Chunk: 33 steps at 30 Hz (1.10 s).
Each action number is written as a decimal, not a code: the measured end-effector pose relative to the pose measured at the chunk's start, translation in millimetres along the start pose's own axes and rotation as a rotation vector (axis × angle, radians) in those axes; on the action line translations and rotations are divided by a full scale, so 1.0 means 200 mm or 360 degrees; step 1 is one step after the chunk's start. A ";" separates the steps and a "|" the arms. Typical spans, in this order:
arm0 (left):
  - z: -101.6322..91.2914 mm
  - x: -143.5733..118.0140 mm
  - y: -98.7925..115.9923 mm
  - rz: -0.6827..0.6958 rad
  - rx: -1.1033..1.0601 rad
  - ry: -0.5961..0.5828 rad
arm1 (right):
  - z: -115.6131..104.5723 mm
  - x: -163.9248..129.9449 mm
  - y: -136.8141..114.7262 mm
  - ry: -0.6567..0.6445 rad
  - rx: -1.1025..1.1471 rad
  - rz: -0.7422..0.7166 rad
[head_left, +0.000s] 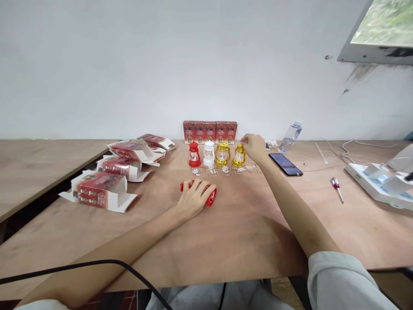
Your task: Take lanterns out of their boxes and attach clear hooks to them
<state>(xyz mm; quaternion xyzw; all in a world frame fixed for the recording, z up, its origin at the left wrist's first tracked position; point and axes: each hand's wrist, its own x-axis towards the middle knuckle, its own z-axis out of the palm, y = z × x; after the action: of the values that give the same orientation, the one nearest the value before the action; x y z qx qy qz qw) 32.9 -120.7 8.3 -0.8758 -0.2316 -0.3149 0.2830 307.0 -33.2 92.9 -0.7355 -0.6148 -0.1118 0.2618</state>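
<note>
Plywood tabletop (245,232), matt brown with worn grain; a second board adjoins at its left edge across a dark gap. Toward the left edge: four opened cardboard cartons (100,191), glossy red print outside, plain white inside, flaps splayed, lying flat in a loose diagonal group. Near the middle: left hand (193,199), palm down, fingers curled over a red plastic lantern (211,197) lying on its side on the board, only its ends showing at either side of the hand. Against the far edge, at the wall: a row of five closed red cartons (210,131), upright, touching side to side. Just in front of them, a row of four small lanterns standing upright, each domed with a clear round globe: red lantern (194,155), white lantern (208,153), gold lantern (222,155) with shiny metallic finish, and a second gold lantern (239,156). Right hand (253,145), fingers bent, touching the top of that last gold lantern; whether it pinches the handle cannot be told. Small clear tabs (226,171) lie in a line before the row. Further right: black phone (285,164), flat and glossy; clear plastic bottle (290,137); red-handled screwdriver (337,189); white power strip (377,183) at the right edge.
</note>
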 end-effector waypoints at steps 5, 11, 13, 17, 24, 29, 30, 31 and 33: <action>0.00 0.00 0.00 -0.0003 0.0018 -0.0026 | 0.02 0.00 0.01 0.0023 -0.0019 -0.0061; 0.00 0.00 0.00 0.0002 0.0011 -0.0043 | 0.01 0.00 0.00 0.0007 -0.0040 -0.0078; -0.01 0.00 0.00 0.0005 0.0012 -0.0032 | 0.01 0.00 -0.01 -0.0008 -0.0055 -0.0075; -0.01 0.00 0.00 0.0009 0.0010 0.0011 | 0.00 -0.01 -0.03 -0.0056 -0.0066 -0.0107; -0.01 0.00 0.00 0.0003 0.0012 -0.0053 | 0.01 -0.01 -0.01 -0.0121 -0.0072 -0.0172; -0.01 0.00 0.00 -0.0001 -0.0018 -0.0037 | 0.00 0.01 0.00 -0.0165 -0.0097 -0.0055; -0.01 0.00 0.00 0.0002 -0.0021 -0.0025 | 0.00 0.01 0.00 -0.0192 -0.0103 -0.0050; -0.01 0.00 0.00 0.0004 -0.0021 -0.0015 | 0.00 0.01 0.00 -0.0215 -0.0111 -0.0055; -0.01 0.00 0.00 0.0007 -0.0023 0.0006 | 0.00 0.01 0.00 -0.0237 -0.0132 -0.0071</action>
<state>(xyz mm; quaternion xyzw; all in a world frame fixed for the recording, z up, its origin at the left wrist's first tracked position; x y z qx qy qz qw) 32.5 -121.9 10.2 -0.8778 -0.2269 -0.3176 0.2778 308.0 -31.8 94.3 -0.7380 -0.6437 -0.0880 0.1823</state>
